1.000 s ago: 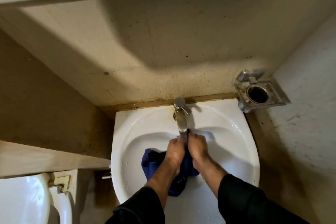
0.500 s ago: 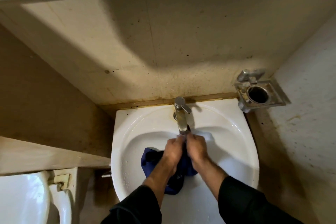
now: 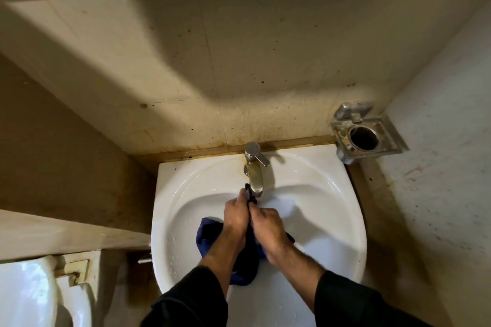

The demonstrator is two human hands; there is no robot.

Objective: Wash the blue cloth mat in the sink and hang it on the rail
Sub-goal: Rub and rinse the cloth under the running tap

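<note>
The blue cloth mat (image 3: 208, 235) is bunched up inside the white sink (image 3: 332, 210), just below the chrome tap (image 3: 254, 170). My left hand (image 3: 236, 218) grips the cloth's upper part, a dark corner poking out by the tap's spout. My right hand (image 3: 268, 228) grips the cloth right beside it, a little lower, the two hands pressed together. Most of the cloth hangs beneath my wrists and forearms. No rail is in view.
A metal holder (image 3: 364, 135) with a round hole is fixed to the wall at the sink's back right. A white toilet cistern (image 3: 34, 292) stands at the lower left under a beige ledge (image 3: 66, 231). Stained walls close in on three sides.
My left hand has slid up toward the spout while my right hand has drawn back toward me, rubbing the cloth between them. The cloth stays in the basin.
</note>
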